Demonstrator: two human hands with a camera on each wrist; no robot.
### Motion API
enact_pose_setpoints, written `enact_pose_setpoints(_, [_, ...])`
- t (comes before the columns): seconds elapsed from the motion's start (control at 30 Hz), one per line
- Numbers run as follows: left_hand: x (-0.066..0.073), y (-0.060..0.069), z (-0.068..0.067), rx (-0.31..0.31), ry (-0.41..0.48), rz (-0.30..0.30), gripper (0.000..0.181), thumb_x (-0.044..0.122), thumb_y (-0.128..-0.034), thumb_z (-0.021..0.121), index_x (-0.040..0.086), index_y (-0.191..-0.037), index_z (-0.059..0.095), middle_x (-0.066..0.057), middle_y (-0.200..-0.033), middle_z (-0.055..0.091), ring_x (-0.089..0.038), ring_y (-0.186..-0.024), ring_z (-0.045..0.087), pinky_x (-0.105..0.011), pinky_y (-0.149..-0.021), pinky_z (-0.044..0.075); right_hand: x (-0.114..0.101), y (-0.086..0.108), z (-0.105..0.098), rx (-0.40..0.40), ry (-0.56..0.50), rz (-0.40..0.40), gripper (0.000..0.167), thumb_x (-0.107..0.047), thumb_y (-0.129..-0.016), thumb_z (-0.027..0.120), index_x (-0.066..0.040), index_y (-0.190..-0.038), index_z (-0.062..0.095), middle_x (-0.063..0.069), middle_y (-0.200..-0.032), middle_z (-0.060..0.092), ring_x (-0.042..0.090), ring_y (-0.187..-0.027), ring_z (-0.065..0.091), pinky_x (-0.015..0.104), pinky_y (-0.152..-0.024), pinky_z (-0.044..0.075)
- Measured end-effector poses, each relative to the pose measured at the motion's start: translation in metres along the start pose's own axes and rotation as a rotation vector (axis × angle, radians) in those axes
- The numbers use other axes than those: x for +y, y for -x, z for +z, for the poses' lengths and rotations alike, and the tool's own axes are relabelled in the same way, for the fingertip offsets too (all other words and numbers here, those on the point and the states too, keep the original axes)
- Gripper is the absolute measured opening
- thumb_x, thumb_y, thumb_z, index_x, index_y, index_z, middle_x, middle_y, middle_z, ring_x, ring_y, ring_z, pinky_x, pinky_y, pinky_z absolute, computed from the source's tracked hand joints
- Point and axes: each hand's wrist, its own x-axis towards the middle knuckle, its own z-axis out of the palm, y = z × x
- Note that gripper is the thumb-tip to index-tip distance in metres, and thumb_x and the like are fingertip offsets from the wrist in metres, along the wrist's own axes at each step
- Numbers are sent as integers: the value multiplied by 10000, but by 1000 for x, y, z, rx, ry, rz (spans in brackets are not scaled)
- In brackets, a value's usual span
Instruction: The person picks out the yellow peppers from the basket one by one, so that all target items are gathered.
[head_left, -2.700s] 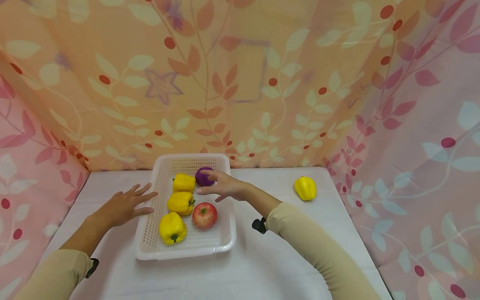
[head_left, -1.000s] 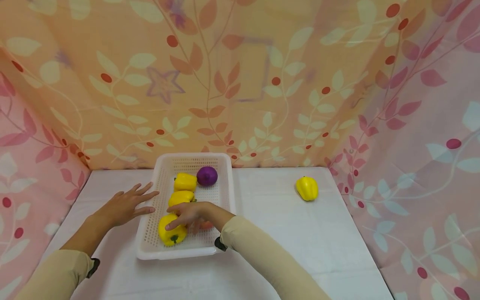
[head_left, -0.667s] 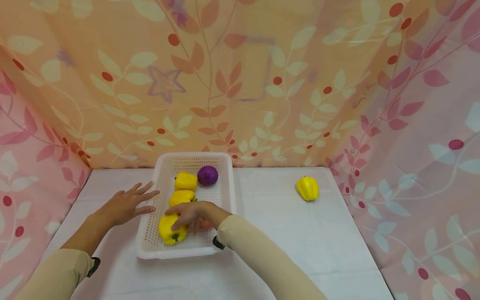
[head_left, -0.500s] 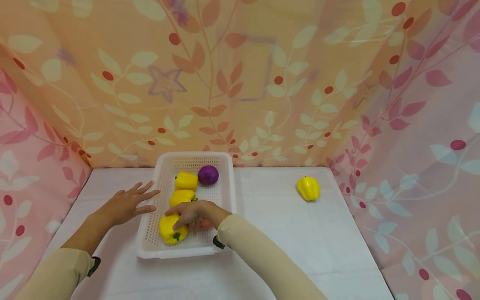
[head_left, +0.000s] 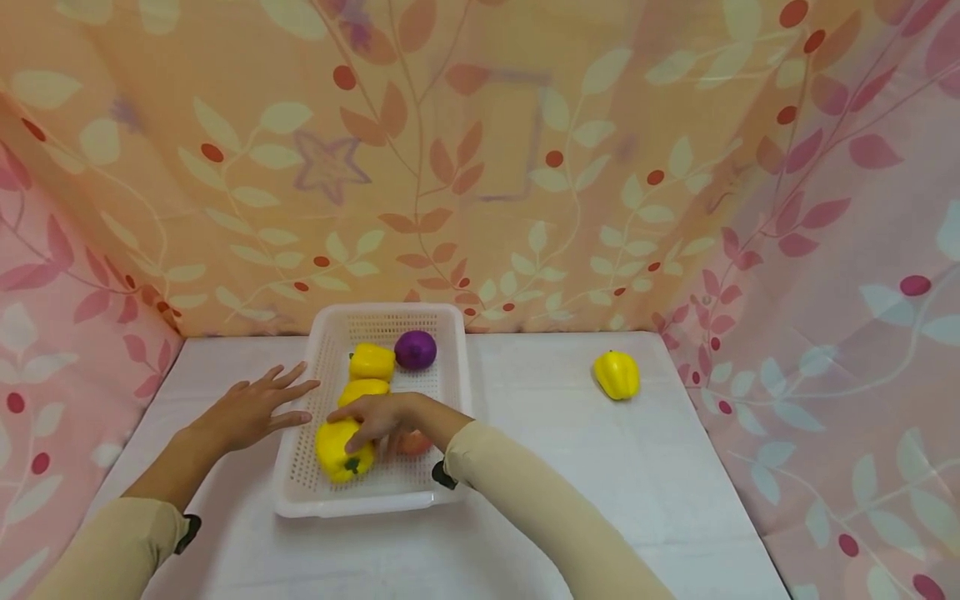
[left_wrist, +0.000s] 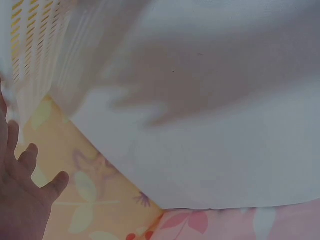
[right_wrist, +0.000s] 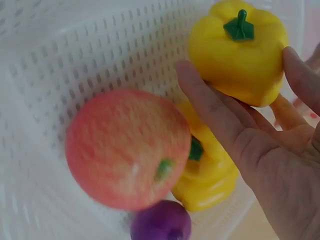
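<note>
In the head view my right hand (head_left: 384, 417) grips the front yellow bell pepper (head_left: 339, 454) inside the white basket (head_left: 367, 506). The right wrist view shows fingers and thumb of that hand (right_wrist: 280, 145) around the yellow pepper (right_wrist: 240, 55), its green stem showing. A red apple (head_left: 414, 442) is partly hidden under the right wrist. Behind are two more yellow peppers (head_left: 372, 362) and a purple round item (head_left: 416, 350). My left hand (head_left: 251, 412), fingers spread, is at the basket's left side; the left wrist view shows this hand (left_wrist: 27, 190) holding nothing.
Another yellow pepper (head_left: 617, 375) lies on the white table (head_left: 547, 433), right of the basket. Patterned fabric (head_left: 480, 167) hangs behind the table and along both sides.
My right hand has moved from over the purple item down to the front pepper and gripped it; pepper and hand have risen slightly. The left hand has stayed in place.
</note>
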Motion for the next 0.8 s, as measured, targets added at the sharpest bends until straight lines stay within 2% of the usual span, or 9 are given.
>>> enact_pose_setpoints(0.13, [-2, -1, 0, 7, -17, 9, 670, 546, -942, 589, 168, -1485, 485, -205, -1588, 309, -540, -1409, 248, -787, -1008, 247, -3, 12, -9, 2, 49, -98, 624, -148, -943, 693, -257, -1507, 450, -49, -1506, 418, 101, -1142, 470, 316, -972, 509])
enact_pose_setpoints(0.23, [-3, -1, 0, 11, -28, 15, 669, 545, -943, 589, 163, -1482, 488, -205, -1585, 314, -538, -1405, 260, -784, -997, 266, -2, 25, -16, 1, 83, -130, 627, -152, -943, 692, -274, -1508, 449, -49, -1509, 406, 104, -1178, 457, 318, -1017, 476])
enact_pose_setpoints(0.37, [-3, -2, 1, 15, -17, 20, 663, 527, -946, 597, 154, -1483, 486, -204, -1587, 311, -536, -1410, 253, -776, -1007, 263, 6, 44, -26, 17, 98, -166, 624, -163, -942, 688, -296, -1504, 451, -25, -1485, 406, 133, -1188, 446, 316, -970, 508])
enact_pose_setpoints(0.47, [-2, -2, 2, 20, -16, 23, 662, 523, -946, 600, 151, -1482, 486, -202, -1586, 314, -538, -1409, 253, -769, -1010, 269, 16, 62, -35, 39, 108, -217, 631, -188, -946, 684, -286, -1517, 435, -12, -1545, 358, 132, -1259, 422, 305, -972, 500])
enact_pose_setpoints(0.63, [-3, -1, 3, 19, -14, 23, 668, 526, -943, 601, 157, -1487, 479, -199, -1590, 309, -537, -1410, 251, -773, -1012, 258, 36, 91, -53, 71, 53, -257, 644, -202, -954, 676, -285, -1533, 405, 15, -1587, 333, 184, -1309, 459, 418, -978, 521])
enact_pose_setpoints(0.7, [-3, -2, 2, 16, -11, 23, 671, 524, -943, 601, 156, -1490, 475, -200, -1592, 304, -536, -1413, 246, -776, -1013, 249, 45, 101, -61, 90, 19, -264, 648, -189, -959, 667, -291, -1538, 393, 21, -1572, 354, 210, -1260, 509, 468, -926, 550])
enact_pose_setpoints(0.8, [-2, -2, 2, 15, -14, 22, 671, 523, -944, 600, 152, -1489, 474, -205, -1590, 304, -539, -1411, 247, -776, -1013, 251, 59, 114, -72, 151, 16, -287, 646, -208, -965, 660, -302, -1541, 383, 13, -1519, 420, 214, -1203, 545, 455, -933, 545])
